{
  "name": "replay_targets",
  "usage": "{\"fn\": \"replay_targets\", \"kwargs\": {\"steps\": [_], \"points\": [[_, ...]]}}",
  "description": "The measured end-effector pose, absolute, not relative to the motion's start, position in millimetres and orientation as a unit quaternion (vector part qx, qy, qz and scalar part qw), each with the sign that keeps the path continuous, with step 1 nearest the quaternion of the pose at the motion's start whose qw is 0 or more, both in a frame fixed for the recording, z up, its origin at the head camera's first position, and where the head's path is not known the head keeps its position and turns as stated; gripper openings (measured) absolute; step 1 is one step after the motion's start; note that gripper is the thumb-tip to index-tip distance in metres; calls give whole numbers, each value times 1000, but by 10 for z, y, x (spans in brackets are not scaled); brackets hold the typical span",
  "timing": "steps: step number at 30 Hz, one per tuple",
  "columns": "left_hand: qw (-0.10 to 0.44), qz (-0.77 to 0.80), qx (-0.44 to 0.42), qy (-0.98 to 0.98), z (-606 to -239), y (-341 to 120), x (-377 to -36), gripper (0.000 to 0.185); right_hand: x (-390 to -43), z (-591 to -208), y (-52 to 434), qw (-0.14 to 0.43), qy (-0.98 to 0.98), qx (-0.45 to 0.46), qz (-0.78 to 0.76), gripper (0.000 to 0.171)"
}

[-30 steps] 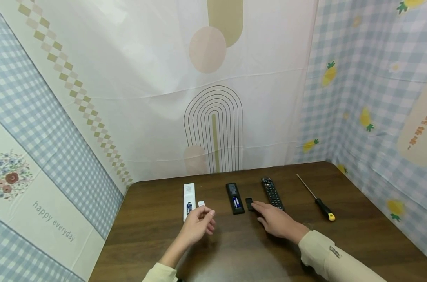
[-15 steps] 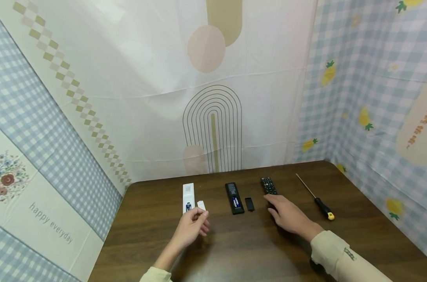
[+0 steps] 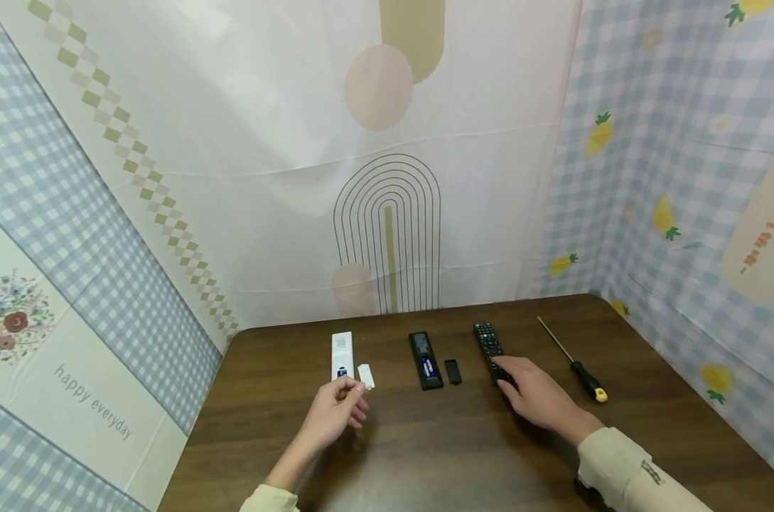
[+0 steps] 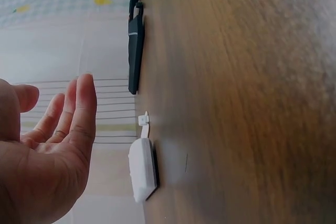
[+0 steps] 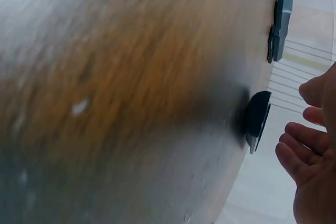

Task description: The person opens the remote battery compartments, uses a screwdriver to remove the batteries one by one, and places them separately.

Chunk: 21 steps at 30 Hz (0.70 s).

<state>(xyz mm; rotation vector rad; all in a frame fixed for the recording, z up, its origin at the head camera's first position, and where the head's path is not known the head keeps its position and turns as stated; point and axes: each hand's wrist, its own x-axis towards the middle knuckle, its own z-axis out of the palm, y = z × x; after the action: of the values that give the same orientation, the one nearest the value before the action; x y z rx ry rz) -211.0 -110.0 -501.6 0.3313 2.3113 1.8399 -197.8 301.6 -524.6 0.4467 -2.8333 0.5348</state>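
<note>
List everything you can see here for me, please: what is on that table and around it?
white remote: one, white, back cover off, left on the table.
white battery cover: one, white, just right of the white remote.
open black remote: one, black, battery bay showing, mid table.
black battery cover: one, black, just right of the open black remote.
buttoned black remote: one, black, buttons up, right of centre.
screwdriver: one, black and yellow handle, far right.
table: one, dark brown wood.
backdrop cloths: patterned, hung behind and at both sides.
left hand: one, by the white remote, holding nothing.
right hand: one, at the near end of the buttoned black remote.
</note>
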Motion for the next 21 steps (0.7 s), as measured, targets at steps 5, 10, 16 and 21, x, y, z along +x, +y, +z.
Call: {"fn": "replay_targets", "kwargs": {"steps": [5, 10, 16, 21], "points": [[86, 616, 108, 776, -5010, -1108, -2117, 34, -1961, -5241, 3076, 121, -965, 150, 178, 44], [85, 613, 106, 778, -5010, -1090, -2122, 34, -1936, -5233, 3135, 125, -965, 147, 178, 43], [90, 603, 120, 784, -5057, -1065, -2133, 34, -1928, -5210, 3191, 130, -965, 141, 178, 42], [89, 602, 123, 784, -5063, -1011, -2152, 33, -1931, -5184, 3230, 126, -966, 137, 177, 42]]}}
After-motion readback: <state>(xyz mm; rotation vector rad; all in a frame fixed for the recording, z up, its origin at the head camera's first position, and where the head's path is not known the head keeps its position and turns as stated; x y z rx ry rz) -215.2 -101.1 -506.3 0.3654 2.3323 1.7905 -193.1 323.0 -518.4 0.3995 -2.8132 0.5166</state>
